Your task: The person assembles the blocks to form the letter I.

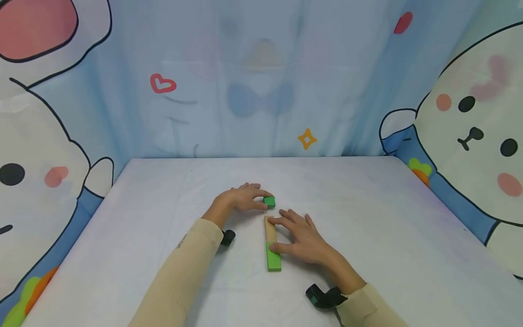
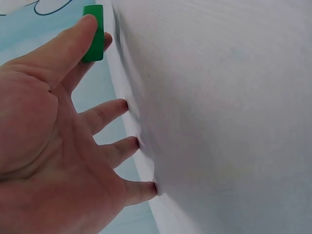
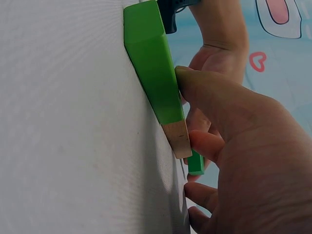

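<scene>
My left hand (image 1: 244, 198) pinches a small green block (image 1: 269, 202) between thumb and index finger. In the left wrist view, this block (image 2: 95, 34) is held upright while the other fingertips touch the white cloth. Nearer to me, a plain wooden block (image 1: 270, 229) and a longer-looking light green block (image 1: 273, 261) lie end to end in one line. My right hand (image 1: 304, 238) rests its index fingertip on the wooden block's far end and its thumb on the green block. In the right wrist view, the wooden block (image 3: 177, 139) meets the light green block (image 3: 153, 61) closely.
A white cloth covers the table (image 1: 347, 195). Behind it hangs a blue curtain (image 1: 261, 81) with cartoon figures at both sides. Black wrist cameras, one on the left wrist (image 1: 228, 237) and one on the right (image 1: 324, 297), sit close to the cloth.
</scene>
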{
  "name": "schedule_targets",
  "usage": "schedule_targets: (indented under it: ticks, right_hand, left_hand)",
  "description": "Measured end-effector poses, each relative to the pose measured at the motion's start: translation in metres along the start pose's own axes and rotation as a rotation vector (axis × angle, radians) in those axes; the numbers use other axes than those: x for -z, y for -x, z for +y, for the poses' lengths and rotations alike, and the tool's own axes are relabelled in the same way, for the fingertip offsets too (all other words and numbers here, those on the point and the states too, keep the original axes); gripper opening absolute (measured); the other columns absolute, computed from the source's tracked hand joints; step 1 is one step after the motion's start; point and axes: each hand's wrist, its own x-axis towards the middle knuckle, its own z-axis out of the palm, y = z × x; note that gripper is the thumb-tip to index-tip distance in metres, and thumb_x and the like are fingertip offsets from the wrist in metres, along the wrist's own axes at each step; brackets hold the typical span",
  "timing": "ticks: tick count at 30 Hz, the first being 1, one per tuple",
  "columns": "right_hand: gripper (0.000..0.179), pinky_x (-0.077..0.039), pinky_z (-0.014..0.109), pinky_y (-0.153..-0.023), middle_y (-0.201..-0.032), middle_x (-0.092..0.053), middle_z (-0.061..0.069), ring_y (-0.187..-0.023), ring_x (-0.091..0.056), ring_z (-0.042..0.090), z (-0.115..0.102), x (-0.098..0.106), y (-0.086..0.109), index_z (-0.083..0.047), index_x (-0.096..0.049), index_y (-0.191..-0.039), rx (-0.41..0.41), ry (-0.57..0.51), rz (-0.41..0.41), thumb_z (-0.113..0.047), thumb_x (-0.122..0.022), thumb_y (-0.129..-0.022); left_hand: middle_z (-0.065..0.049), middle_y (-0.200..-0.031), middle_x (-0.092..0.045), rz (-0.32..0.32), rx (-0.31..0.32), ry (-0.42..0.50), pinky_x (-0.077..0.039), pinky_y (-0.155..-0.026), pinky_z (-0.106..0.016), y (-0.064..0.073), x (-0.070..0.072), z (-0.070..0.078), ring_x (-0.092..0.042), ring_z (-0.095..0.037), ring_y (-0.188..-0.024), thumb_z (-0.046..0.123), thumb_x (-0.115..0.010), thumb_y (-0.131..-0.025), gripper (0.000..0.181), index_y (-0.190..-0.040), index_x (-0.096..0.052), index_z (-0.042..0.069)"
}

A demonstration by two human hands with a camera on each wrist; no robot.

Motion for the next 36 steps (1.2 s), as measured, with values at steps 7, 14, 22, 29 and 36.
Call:
schedule_targets:
  ticks: [7,14,22,29,36]
  right_hand:
    - [0.072,-0.002,0.072,-0.123,-0.165,-0.037,0.015,-0.158,-0.021,0.043,-0.0008,-0.0001,-0.0021,-0.029,-0.054,-0.151,0.0,0.005,0.003,-0.059,-0.072,-0.088]
    - [0.073,0.0,0.072,-0.123,-0.166,-0.037,0.015,-0.158,-0.02,0.043,-0.0003,-0.0014,-0.0027,-0.028,-0.053,-0.152,-0.009,0.004,-0.005,-0.059,-0.072,-0.089]
    - [0.073,-0.001,0.072,-0.122,-0.165,-0.037,0.015,-0.157,-0.021,0.044,-0.0008,-0.0006,-0.0022,-0.029,-0.053,-0.152,-0.005,0.006,0.001,-0.059,-0.072,-0.088]
    - [0.073,-0.001,0.073,-0.122,-0.165,-0.037,0.016,-0.157,-0.021,0.044,-0.0016,0.0003,-0.0023,-0.027,-0.053,-0.152,-0.001,0.001,0.001,-0.059,-0.072,-0.088]
    - [0.072,-0.001,0.073,-0.122,-0.165,-0.037,0.016,-0.157,-0.02,0.044,-0.0022,0.0012,-0.0019,-0.026,-0.054,-0.151,-0.002,-0.004,-0.003,-0.057,-0.073,-0.089]
  left_hand:
    - [-0.005,-0.175,-0.016,0.005,0.021,-0.003,-0.009,-0.124,-0.07,0.0023,-0.002,-0.0001,-0.006,-0.039,-0.162,0.042,-0.057,-0.106,0.052,-0.157,-0.044,0.04]
    - [-0.003,-0.174,-0.017,0.015,0.058,-0.016,-0.009,-0.125,-0.068,0.0036,-0.0049,0.0019,-0.007,-0.037,-0.162,0.042,-0.057,-0.106,0.054,-0.157,-0.041,0.043]
    - [-0.003,-0.175,-0.015,0.005,0.049,-0.029,-0.007,-0.126,-0.067,0.0052,-0.0035,0.0027,-0.006,-0.037,-0.162,0.042,-0.055,-0.107,0.054,-0.158,-0.039,0.043]
    - [-0.003,-0.175,-0.015,-0.001,0.052,-0.029,-0.006,-0.126,-0.067,0.0059,-0.0025,0.0033,-0.005,-0.037,-0.162,0.043,-0.055,-0.106,0.056,-0.159,-0.038,0.042]
    - [-0.002,-0.175,-0.014,0.01,0.054,0.016,-0.004,-0.126,-0.066,0.0059,-0.0035,0.0012,-0.004,-0.036,-0.162,0.054,-0.049,-0.105,0.067,-0.165,-0.025,0.037]
